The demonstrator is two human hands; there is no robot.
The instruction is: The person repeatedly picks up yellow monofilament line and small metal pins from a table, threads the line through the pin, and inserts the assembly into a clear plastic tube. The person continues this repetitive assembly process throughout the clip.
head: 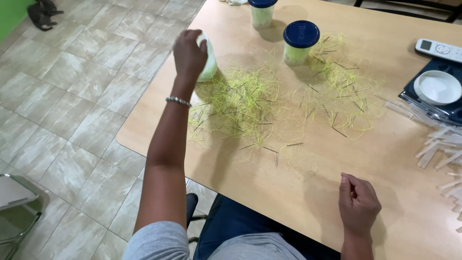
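Observation:
My left hand [188, 54] reaches out over the left side of the wooden table [269, 192] and grips a pale green round container [210, 65] from above. Just right of it lies a heap of yellow-green threads with dark thin sticks [240, 103]. A second spread of the same threads [339, 91] covers the table farther right. My right hand [357, 203] rests near the front edge with its fingers curled in; nothing shows in it. Two jars with blue lids stand at the back, one [262, 12] behind, one [299, 41] nearer the threads.
A white remote [440, 49] and a white round lid on a dark case [437, 87] sit at the right edge. Clear plastic strips [440, 144] lie below them. Tiled floor lies to the left, with a grey chair [17, 202] at lower left.

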